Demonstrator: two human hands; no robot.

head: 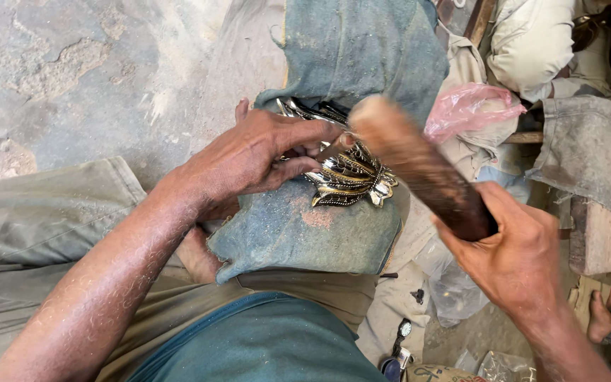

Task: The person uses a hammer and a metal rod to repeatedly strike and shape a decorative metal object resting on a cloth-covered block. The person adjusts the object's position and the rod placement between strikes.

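Note:
My left hand (252,154) presses an ornate brass-and-black metal piece (351,180) against a dusty blue denim cloth (298,230) draped over my knee. Its fingers lie across the piece's upper left part. My right hand (514,255) grips the dark end of a thick wooden tool handle (419,166). The handle's pale far end is blurred and points at the metal piece near my left fingertips. The tool's working tip is hidden behind my left fingers and the handle.
Rough concrete floor (72,78) lies at upper left. A pink plastic bag (464,106) sits right of the cloth. Another person in light clothes (539,42) sits at upper right, with a bare foot (606,318) at lower right. A wooden block (599,237) stands beside grey cloth (588,148).

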